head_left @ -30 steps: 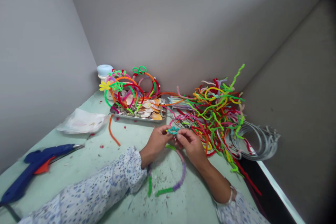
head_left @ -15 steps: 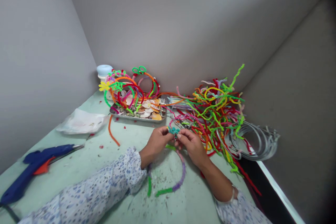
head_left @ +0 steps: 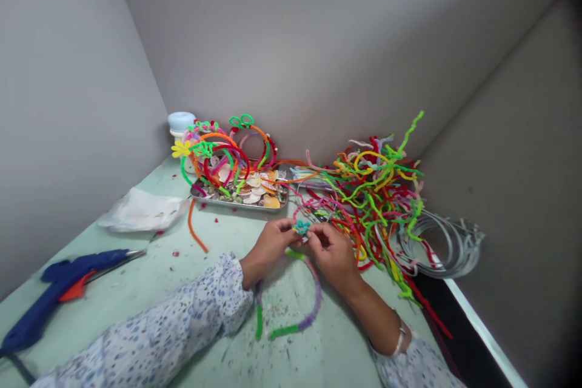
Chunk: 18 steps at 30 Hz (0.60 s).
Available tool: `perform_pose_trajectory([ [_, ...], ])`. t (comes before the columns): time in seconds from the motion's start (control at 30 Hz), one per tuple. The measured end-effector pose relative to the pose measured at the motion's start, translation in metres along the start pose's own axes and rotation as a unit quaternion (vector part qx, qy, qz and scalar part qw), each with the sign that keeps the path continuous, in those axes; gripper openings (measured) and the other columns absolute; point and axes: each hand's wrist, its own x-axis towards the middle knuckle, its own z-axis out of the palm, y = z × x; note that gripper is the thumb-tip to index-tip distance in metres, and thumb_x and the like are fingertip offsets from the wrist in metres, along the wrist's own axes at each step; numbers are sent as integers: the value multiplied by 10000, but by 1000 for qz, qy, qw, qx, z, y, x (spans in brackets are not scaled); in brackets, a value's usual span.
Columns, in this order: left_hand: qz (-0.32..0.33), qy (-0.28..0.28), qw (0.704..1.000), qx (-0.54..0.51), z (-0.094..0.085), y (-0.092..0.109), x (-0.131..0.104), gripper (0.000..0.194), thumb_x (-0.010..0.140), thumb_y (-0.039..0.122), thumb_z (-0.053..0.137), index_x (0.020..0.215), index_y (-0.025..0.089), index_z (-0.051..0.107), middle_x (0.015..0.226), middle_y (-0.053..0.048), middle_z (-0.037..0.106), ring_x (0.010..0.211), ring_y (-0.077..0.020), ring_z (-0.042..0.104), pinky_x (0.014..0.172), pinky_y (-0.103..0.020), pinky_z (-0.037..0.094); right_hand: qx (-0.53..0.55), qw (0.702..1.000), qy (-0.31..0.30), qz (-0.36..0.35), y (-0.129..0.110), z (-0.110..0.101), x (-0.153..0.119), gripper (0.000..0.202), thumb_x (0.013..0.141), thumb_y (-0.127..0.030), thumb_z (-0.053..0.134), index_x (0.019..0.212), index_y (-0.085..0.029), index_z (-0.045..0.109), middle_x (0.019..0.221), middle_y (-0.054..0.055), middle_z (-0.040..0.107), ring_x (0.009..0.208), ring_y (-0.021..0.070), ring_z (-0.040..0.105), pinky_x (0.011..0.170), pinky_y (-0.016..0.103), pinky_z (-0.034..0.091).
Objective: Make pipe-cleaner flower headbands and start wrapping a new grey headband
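Right hand (head_left: 335, 254) shifted slightly, left hand (head_left: 269, 250) opposite, both pinching small teal piece (head_left: 301, 228), fuzzy, petal-lobed

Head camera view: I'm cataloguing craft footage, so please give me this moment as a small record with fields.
left hand: pinches the teal looped piece
right hand: fingertips at that piece's right edge
below the hands: multicoloured fuzzy band, curved, on the table
far left: blue glue gun, lying down, tip pointing right
behind the glue gun: white plastic bag
back: metal tray with shells
right: tangled pipe cleaners, grey hoops
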Motion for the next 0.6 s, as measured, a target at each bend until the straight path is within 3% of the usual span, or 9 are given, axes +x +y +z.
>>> perform_pose_trajectory([
  [0.13, -16, -14, 999, -41, 0, 1, 0, 173, 696, 265, 667, 767, 106, 668, 690, -19, 601, 614, -100, 524, 625, -219, 390, -51, 998, 20, -43, -1, -1, 1, 78, 829, -221, 534, 813, -200, 608, 750, 11, 657, 670, 151, 612, 639, 250, 457],
  [0.23, -17, -23, 997, -69, 1, 5, -1, 269, 755, 380, 610, 753, 115, 661, 735, -41, 614, 646, -124, 546, 671, -259, 425, -78, 994, 33, -73, -2, -3, 2, 76, 825, -199, 537, 798, -199, 608, 733, 2, 648, 664, 142, 601, 630, 239, 443],
  [0.4, -8, -10, 1000, 12, 1, 10, -4, 289, 714, 411, 664, 740, 124, 653, 704, -26, 608, 655, -125, 543, 661, -251, 409, -103, 989, 28, -103, -4, -2, 2, 89, 827, -190, 527, 798, -198, 610, 734, 5, 642, 680, 149, 591, 640, 252, 429],
  [0.5, -8, -3, 999, 43, -1, 9, -3, 247, 678, 358, 703, 723, 123, 644, 668, -12, 599, 626, -113, 533, 630, -233, 386, -91, 992, 21, -81, -4, -2, 2, 94, 824, -202, 528, 787, -196, 613, 720, 7, 643, 651, 149, 589, 627, 258, 435],
  [0.6, -15, -12, 999, 32, -2, 7, -1, 219, 664, 318, 711, 711, 118, 635, 658, -14, 597, 620, -114, 538, 626, -234, 393, -34, 999, 8, -17, -4, -1, 1, 89, 817, -231, 538, 790, -194, 615, 713, 13, 652, 621, 149, 600, 606, 258, 459],
])
